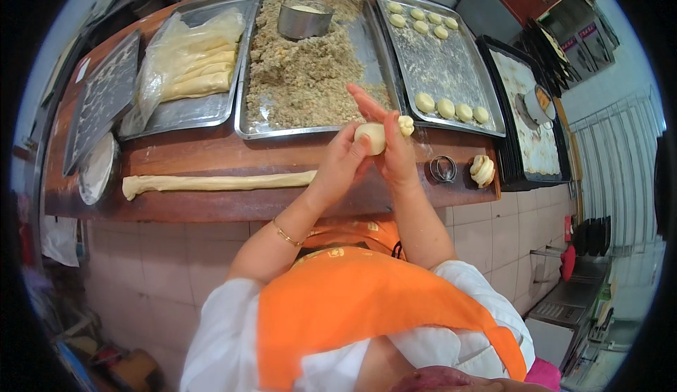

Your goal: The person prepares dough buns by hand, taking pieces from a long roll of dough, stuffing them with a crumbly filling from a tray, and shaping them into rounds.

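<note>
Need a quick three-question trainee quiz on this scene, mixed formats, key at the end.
1. What is between the left hand and the right hand?
2. True or false: a round metal container rests on the crumbly mixture.
3. How many dough balls form the nearest row on the silver tray just right of that mixture? a) two b) four c) six

Key: 1. A pale, rounded dough piece. 2. True. 3. b.
</note>
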A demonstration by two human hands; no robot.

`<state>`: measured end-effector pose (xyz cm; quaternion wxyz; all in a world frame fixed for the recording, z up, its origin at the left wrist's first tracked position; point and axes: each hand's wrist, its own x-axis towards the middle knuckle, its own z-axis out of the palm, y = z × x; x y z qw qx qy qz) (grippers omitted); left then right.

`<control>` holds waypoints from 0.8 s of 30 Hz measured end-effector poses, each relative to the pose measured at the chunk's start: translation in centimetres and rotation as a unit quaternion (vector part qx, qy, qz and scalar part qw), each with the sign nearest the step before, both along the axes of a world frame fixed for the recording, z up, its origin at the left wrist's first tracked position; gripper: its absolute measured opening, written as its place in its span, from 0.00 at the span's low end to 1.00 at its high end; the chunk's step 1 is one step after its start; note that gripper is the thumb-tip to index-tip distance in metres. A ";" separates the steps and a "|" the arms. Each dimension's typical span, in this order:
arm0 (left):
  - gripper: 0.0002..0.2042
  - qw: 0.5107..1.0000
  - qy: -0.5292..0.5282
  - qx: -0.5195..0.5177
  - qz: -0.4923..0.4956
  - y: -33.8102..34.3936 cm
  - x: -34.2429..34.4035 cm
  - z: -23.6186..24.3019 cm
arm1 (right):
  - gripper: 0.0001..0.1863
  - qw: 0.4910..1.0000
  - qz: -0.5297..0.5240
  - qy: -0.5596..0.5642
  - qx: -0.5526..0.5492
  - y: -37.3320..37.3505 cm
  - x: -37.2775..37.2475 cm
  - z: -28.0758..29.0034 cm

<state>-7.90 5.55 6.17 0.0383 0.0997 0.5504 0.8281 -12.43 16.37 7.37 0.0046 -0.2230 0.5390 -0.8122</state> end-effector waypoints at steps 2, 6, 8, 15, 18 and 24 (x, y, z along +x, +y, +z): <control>0.26 0.999 0.007 0.015 -0.042 -0.8 -0.5 -0.6 | 0.32 0.995 0.031 0.050 0.075 0.2 0.0 0.1; 0.21 0.996 0.081 -0.031 0.013 -0.5 -0.8 -0.7 | 0.32 0.991 0.100 0.050 0.075 1.6 -1.1 -1.0; 0.24 0.986 0.112 -0.004 0.122 2.1 -0.5 -0.6 | 0.33 0.995 0.094 0.030 0.025 1.6 -1.4 -1.8; 0.22 0.988 0.016 0.137 0.073 1.1 -0.9 -1.1 | 0.17 0.950 -0.150 0.087 0.261 0.5 0.4 0.4; 0.19 0.968 -0.072 0.234 0.047 1.0 -0.9 -1.1 | 0.10 0.940 -0.134 -0.032 0.311 1.1 0.7 2.1; 0.15 0.954 -0.125 0.263 0.073 0.3 -1.3 -1.8 | 0.09 0.929 -0.040 -0.021 0.368 3.6 -0.7 2.2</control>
